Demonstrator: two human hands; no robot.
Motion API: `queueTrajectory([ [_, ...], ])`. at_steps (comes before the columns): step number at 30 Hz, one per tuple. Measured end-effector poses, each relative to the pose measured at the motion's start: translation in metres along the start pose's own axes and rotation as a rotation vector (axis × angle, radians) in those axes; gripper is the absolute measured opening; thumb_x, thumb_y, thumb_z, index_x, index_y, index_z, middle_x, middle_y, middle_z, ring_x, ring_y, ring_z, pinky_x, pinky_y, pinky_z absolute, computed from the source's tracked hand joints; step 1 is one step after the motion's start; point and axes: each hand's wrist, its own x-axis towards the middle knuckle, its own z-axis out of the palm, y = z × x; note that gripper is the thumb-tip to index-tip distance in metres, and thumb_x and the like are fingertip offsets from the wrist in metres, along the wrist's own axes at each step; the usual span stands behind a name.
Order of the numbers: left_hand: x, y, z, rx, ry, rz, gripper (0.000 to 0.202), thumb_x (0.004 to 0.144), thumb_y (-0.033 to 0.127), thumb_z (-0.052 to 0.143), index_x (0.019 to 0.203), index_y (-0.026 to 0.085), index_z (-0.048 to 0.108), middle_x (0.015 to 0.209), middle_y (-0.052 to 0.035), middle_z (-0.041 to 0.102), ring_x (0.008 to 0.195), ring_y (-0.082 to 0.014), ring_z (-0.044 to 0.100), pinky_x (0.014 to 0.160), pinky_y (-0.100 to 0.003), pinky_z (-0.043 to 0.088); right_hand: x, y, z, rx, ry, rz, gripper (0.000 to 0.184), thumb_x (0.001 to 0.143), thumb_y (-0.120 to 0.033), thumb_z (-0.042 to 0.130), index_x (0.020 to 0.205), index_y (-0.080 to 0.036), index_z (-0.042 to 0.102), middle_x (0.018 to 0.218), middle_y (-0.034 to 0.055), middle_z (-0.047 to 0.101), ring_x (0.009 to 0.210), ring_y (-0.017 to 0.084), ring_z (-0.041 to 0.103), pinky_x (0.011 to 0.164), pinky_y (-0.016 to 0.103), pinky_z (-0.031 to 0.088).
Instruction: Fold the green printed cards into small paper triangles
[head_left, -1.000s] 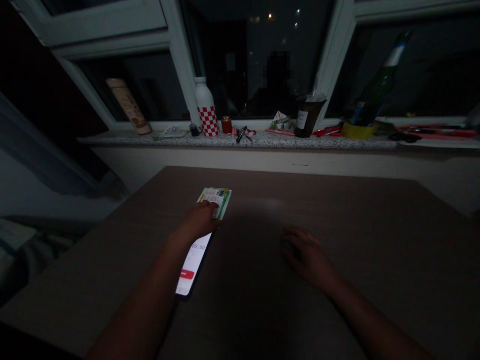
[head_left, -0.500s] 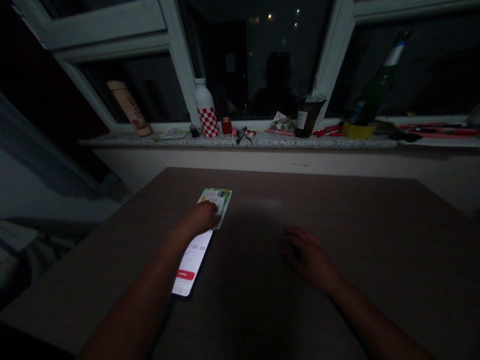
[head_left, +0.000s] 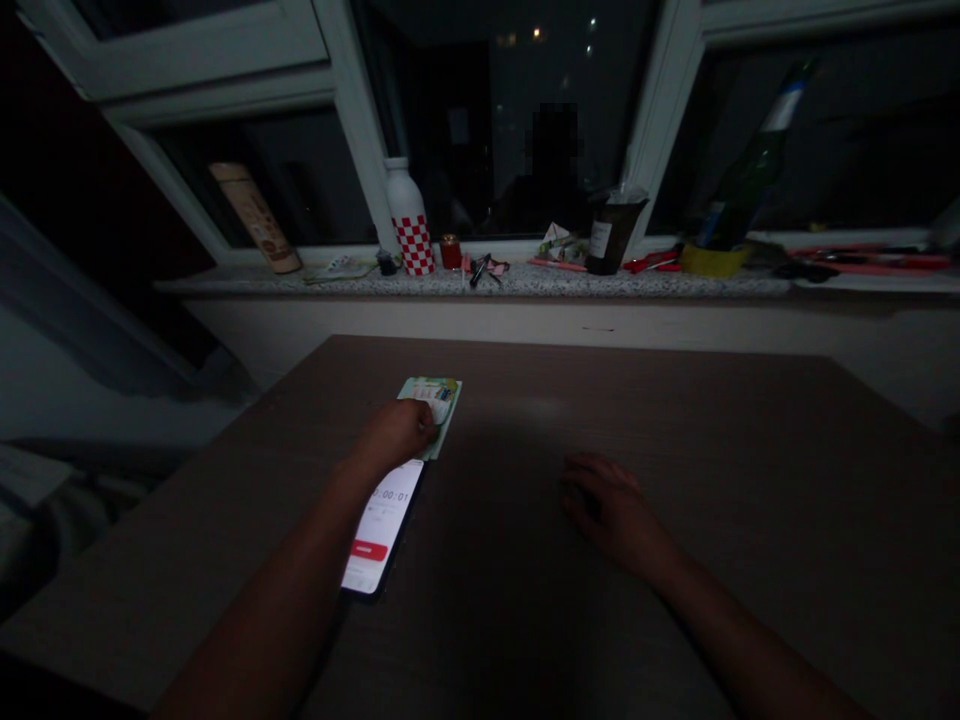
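The room is dark. My left hand [head_left: 394,435] reaches forward over a brown table [head_left: 675,420], and its bent fingers press on the near end of a green and white packet [head_left: 444,390] lying flat. Just behind the hand, under my wrist, a lit phone [head_left: 379,535] lies face up showing a timer and a red button. My right hand [head_left: 611,510] rests palm down on the table to the right, fingers loosely stretched toward the left, holding nothing.
A stone windowsill [head_left: 525,283] runs behind the table. On it stand a red and white checked bottle [head_left: 409,220], a leaning tube [head_left: 255,220], a dark cup [head_left: 607,235], a tilted green bottle [head_left: 742,180] and several small items.
My left hand has slid a little further onto the packet, covering more of it. The phone's timer has gone from 00:00 to 00:01. My right hand has stayed still.
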Motion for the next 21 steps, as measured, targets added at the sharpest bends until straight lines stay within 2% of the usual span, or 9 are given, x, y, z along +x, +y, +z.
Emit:
queueTrajectory([
  [4, -0.005, 0.004, -0.005, -0.051, 0.037, 0.001, 0.019, 0.080, 0.031, 0.055, 0.079, 0.020, 0.069, 0.082, -0.0072, 0.071, 0.074, -0.0214, 0.065, 0.062, -0.027, 0.041, 0.000, 0.000, 0.000, 0.003, -0.017, 0.007, 0.025, 0.085, -0.027, 0.057, 0.108, -0.022, 0.065, 0.125, 0.0113, 0.060, 0.118, 0.030, 0.052, 0.098, 0.050, 0.040],
  [7, -0.014, 0.016, -0.008, -0.089, 0.095, 0.019, 0.021, 0.085, 0.032, 0.050, 0.083, 0.020, 0.068, 0.090, -0.0073, 0.071, 0.081, -0.0214, 0.065, 0.069, -0.028, 0.044, 0.000, 0.000, -0.001, 0.009, -0.022, 0.002, 0.025, 0.084, -0.026, 0.057, 0.107, -0.021, 0.065, 0.126, 0.0113, 0.060, 0.119, 0.030, 0.051, 0.099, 0.050, 0.040],
  [9, -0.024, 0.032, -0.008, -0.113, 0.141, 0.040, 0.022, 0.087, 0.035, 0.049, 0.089, 0.020, 0.066, 0.103, -0.0069, 0.070, 0.091, -0.0219, 0.064, 0.079, -0.030, 0.044, 0.001, -0.002, -0.002, 0.013, -0.017, 0.009, 0.023, 0.085, -0.026, 0.056, 0.106, -0.021, 0.066, 0.126, 0.0115, 0.060, 0.120, 0.030, 0.051, 0.099, 0.051, 0.039],
  [11, -0.035, 0.054, -0.005, -0.166, 0.178, 0.098, 0.019, 0.087, 0.034, 0.051, 0.092, 0.021, 0.064, 0.104, -0.0063, 0.069, 0.096, -0.0231, 0.063, 0.084, -0.032, 0.044, 0.001, -0.003, -0.003, 0.036, -0.014, 0.016, 0.022, 0.086, -0.026, 0.056, 0.104, -0.021, 0.066, 0.124, 0.0111, 0.061, 0.118, 0.030, 0.052, 0.099, 0.051, 0.039],
  [16, -0.064, 0.116, 0.016, -0.357, 0.095, 0.308, 0.017, 0.089, 0.032, 0.050, 0.096, 0.021, 0.061, 0.097, -0.0076, 0.067, 0.090, -0.0239, 0.062, 0.080, -0.035, 0.046, 0.002, -0.005, -0.007, 0.233, -0.014, 0.039, 0.029, 0.085, -0.026, 0.058, 0.114, -0.022, 0.061, 0.119, 0.0102, 0.064, 0.113, 0.027, 0.058, 0.100, 0.048, 0.042],
  [18, -0.072, 0.131, 0.027, -0.462, 0.054, 0.375, 0.017, 0.090, 0.030, 0.048, 0.098, 0.020, 0.060, 0.101, -0.0086, 0.066, 0.095, -0.0245, 0.061, 0.084, -0.036, 0.045, 0.000, -0.006, -0.009, 0.352, -0.004, 0.076, 0.038, 0.084, -0.027, 0.059, 0.121, -0.022, 0.056, 0.122, 0.0104, 0.063, 0.114, 0.027, 0.058, 0.101, 0.047, 0.043],
  [21, -0.079, 0.138, 0.039, -0.608, 0.052, 0.424, 0.019, 0.092, 0.031, 0.046, 0.104, 0.020, 0.058, 0.108, -0.0092, 0.065, 0.101, -0.0243, 0.059, 0.089, -0.037, 0.044, -0.002, -0.008, -0.012, 0.567, 0.029, 0.144, 0.050, 0.082, -0.031, 0.063, 0.129, -0.025, 0.049, 0.130, 0.0099, 0.058, 0.121, 0.027, 0.055, 0.104, 0.047, 0.042],
])
